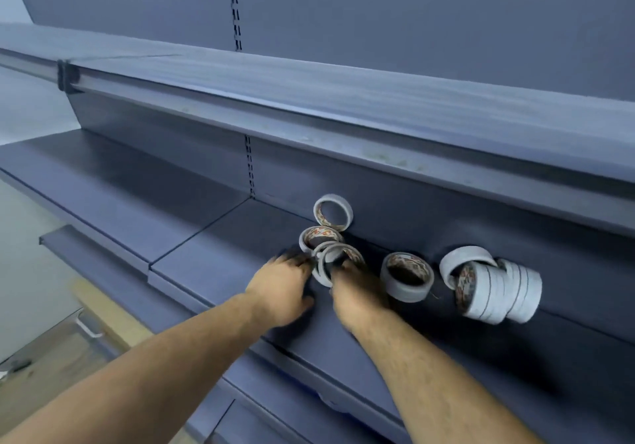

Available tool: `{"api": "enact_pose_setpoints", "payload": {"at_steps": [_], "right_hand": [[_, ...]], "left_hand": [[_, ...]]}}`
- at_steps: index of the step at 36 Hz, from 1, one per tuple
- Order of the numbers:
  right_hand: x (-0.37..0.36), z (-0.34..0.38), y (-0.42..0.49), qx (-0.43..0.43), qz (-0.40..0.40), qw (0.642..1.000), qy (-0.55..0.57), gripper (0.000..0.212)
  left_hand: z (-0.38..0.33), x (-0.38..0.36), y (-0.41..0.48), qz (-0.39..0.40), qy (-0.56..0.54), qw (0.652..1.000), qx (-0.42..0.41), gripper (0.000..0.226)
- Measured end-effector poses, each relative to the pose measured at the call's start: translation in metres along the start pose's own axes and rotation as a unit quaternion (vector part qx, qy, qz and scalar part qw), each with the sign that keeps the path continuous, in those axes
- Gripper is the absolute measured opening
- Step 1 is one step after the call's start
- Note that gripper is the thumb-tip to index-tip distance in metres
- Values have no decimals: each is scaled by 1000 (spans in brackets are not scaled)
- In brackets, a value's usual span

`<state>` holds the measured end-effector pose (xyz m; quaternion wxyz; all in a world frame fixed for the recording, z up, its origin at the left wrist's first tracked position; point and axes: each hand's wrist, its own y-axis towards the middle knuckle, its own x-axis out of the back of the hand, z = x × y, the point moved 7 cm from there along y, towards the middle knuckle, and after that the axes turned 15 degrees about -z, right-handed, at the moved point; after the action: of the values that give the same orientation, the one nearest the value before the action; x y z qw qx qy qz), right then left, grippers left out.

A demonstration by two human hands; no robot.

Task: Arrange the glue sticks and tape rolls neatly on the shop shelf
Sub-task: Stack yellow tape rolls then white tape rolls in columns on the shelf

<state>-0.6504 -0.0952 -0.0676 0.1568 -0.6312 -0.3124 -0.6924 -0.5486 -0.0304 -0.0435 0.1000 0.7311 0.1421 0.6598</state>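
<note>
— Looking at what?

— Down at a blue-grey shop shelf [213,261], tucked under an upper shelf [343,99]. Two bare forearms reaching in from the bottom edge.

— And the tape rolls?

— All on the shelf, close to the back panel [171,141]. Furthest back, a leaning roll [345,208], propped on edge against the panel. Just in front of it, a flat roll [303,241]. Nearer still, an upright pair [321,275], standing on edge between the two grips. Off to the right, a single roll [402,290], tilted. Further right again, a row of rolls [494,292] pressed face to face, with a loose roll [460,256] perched on top.

— State of each grip?

— Left grip [281,285]: fingers stretched forward, tips against the pair's left side, thumb out, closed round nothing. Right grip [357,292]: fingers curled onto the pair's right side, holding it. Fingertips of both lost in shadow.
</note>
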Motion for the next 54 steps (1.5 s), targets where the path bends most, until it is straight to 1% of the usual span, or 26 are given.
{"api": "enact_pose_setpoints", "payload": {"at_steps": [2,5,9,11,14,19,23,25,27,29,30,34,37,39,42,44,47,50,54], "right_hand": [[3,-1,0,-15,3,1000,-4,51],[7,-2,0,-37,-17,999,-8,35],[14,1,-2,-35,-40,999,-8,29],[16,1,-2,-35,-46,998,-6,28],[19,2,-4,-34,-54,998,0,28],[22,4,-8,-35,-57,998,14,32],[28,4,-10,-45,-64,997,26,33],[27,4,-12,-50,-64,996,32,33],[27,2,-12,-59,-62,996,39,34],[27,-2,-12,-77,-60,994,54,38],[27,-3,-12,-84,-59,993,61,42],[31,-4,-12,-84,-59,992,77,48],[35,-7,-11,-92,-61,989,94,41],[39,-8,-12,-89,-71,990,84,33],[47,-7,-14,-77,-81,992,64,30],[54,-7,-12,-81,-91,991,63,30],[66,-8,-7,-87,-109,989,57,26],[77,-6,-3,-84,-119,988,45,30],[86,-4,-4,-91,-122,988,28,34]], "left_hand": [[0,-3,7,-11,-27,1000,-2,61],[2,-6,13,-31,-69,997,8,56],[1,-14,19,-38,-74,996,-18,69],[2,-17,21,-34,-71,997,-21,68],[1,-19,22,-28,-65,997,-21,62],[-2,-19,21,-27,-50,997,-50,49],[-6,-18,20,-29,-36,996,-71,44],[-6,-19,19,-29,-33,996,-73,45],[-5,-20,18,-29,-33,996,-73,52],[-5,-21,17,-26,-38,996,-74,58],[-6,-21,16,-25,-42,996,-79,58],[-12,-16,12,-30,-14,993,-110,44],[-13,-11,13,-38,24,993,-109,27],[-13,-9,13,-44,29,992,-112,22],[-10,-2,11,-56,29,992,-112,24],[-4,9,15,-75,16,993,-93,28],[11,20,26,-90,3,994,-59,41],[22,27,35,-99,-16,994,-30,46],[21,33,37,-143,-40,988,-38,53]]}}
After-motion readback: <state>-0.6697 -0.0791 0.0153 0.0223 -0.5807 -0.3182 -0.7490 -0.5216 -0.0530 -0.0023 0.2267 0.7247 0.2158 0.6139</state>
